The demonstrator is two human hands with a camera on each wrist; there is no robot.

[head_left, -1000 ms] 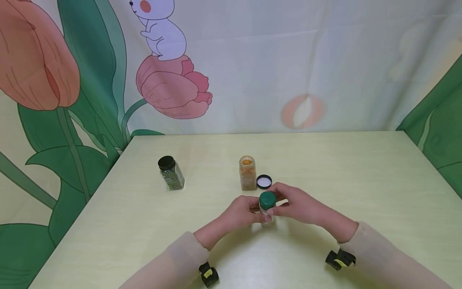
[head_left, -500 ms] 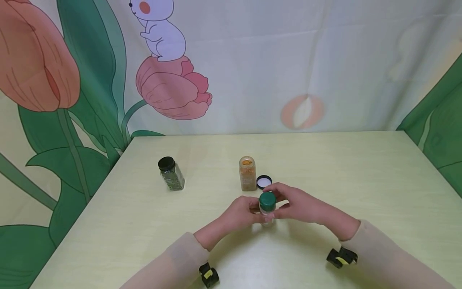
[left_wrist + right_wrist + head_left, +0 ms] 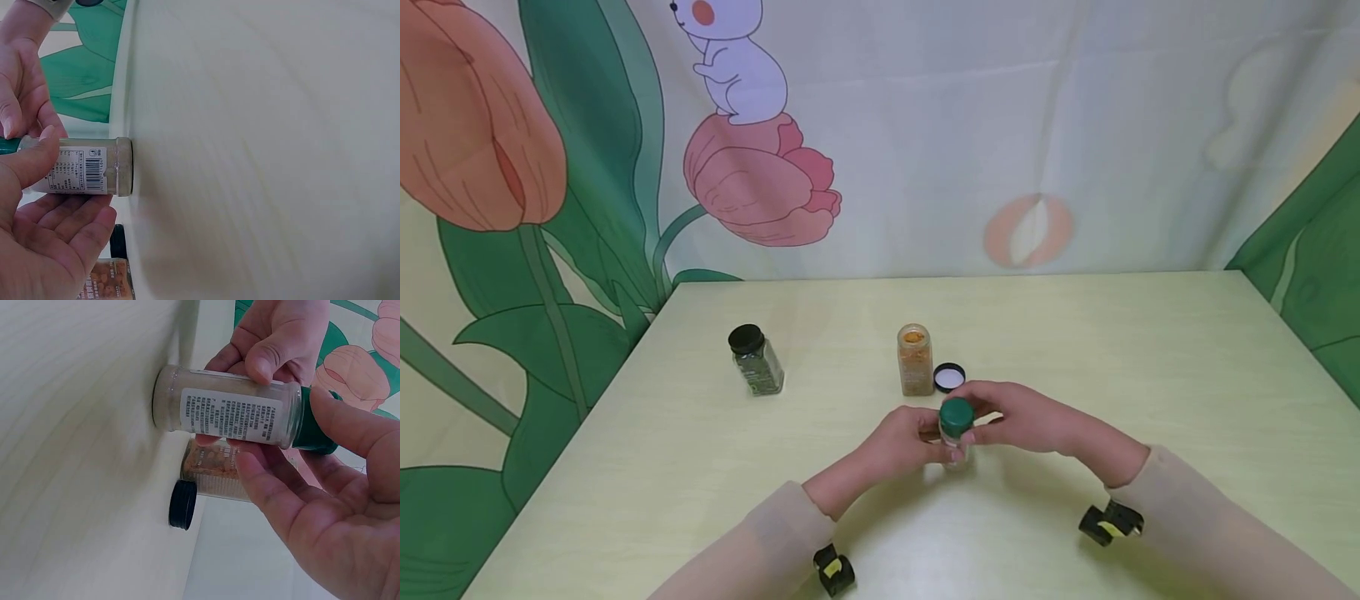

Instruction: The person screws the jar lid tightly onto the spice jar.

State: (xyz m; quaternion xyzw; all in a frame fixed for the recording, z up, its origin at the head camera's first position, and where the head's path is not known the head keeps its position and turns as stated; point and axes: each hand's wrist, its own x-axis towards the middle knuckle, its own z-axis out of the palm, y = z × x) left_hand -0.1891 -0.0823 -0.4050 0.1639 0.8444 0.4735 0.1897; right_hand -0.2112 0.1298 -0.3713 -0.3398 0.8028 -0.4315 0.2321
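"On the near side of the open jar, what's held?"
"A green-capped bottle, upright: the left hand grips its body, presumably to steady it; the right hand pinches the green cap, perhaps for turning."
"And the black lid?"
"Beside the open jar, likely for easy reach."

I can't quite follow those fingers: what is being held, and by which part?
A labelled jar: the left hand holds it by its body, while the right hand grips its green cap.
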